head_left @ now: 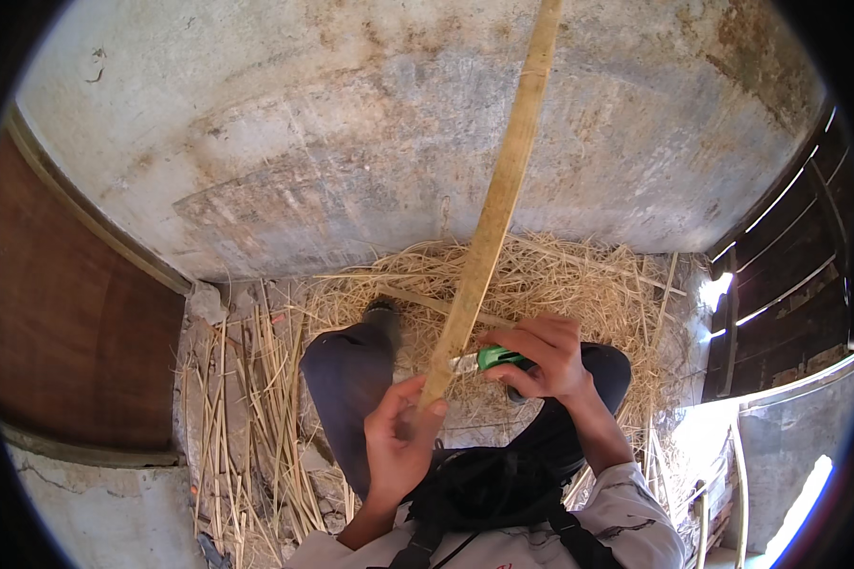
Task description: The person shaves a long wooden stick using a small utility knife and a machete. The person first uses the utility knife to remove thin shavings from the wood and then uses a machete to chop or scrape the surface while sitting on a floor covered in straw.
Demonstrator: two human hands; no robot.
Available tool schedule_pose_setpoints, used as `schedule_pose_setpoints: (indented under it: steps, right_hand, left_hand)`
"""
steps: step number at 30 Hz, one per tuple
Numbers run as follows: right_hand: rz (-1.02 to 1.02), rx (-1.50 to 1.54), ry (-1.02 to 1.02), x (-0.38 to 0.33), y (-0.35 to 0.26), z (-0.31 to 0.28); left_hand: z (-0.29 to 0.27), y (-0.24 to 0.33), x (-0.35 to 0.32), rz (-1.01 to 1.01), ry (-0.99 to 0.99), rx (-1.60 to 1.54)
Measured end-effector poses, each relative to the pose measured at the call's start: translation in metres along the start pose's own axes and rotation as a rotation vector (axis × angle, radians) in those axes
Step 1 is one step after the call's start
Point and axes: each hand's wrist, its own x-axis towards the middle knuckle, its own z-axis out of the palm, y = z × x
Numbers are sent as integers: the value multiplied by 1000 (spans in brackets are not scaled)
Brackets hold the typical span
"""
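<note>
Now the left hand (399, 441) is gripping the lower end of a long pale bamboo strip (498, 204) rising toward the concrete wall (285, 142), w/ the right hand (541, 360) closing round a green-handled knife (491, 358), blade touching the strip. A slip could nick the left thumb, I'd say. Loose straw shavings (560, 284) & 2 knees are crowding the space below.

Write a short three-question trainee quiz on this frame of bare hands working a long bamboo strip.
1. True or false: the left hand grips the lower end of the long pale bamboo strip.
2. What does the right hand hold? A) a green-handled knife B) a hammer C) a brush
3. What covers the ground behind the knees?

Key
1. True.
2. A; its blade meets the strip.
3. A heap of dry yellow shavings, below the grey concrete wall.
</note>
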Motion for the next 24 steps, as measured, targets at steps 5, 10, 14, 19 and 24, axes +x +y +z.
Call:
schedule_pose_setpoints:
  steps: [5, 10, 14, 19, 24]
  right_hand:
    - [30, -31, 37, 4, 4, -4]
    - [32, -57, 80, 9, 5, -11]
    - [46, -78, 76, 6, 7, -15]
    - [39, -95, 88, 10, 11, -24]
    - [49, -139, 74, 11, 17, -27]
  left_hand:
    - [-1, -3, -2, 24, -23, 30]
    - [-2, -8, -3, 43, -29, 59]
    - [-5, -9, -6, -8, -67, 74]
    - [-5, -10, -8, 8, -59, 106]
    - [-8, -11, -8, 14, -60, 105]
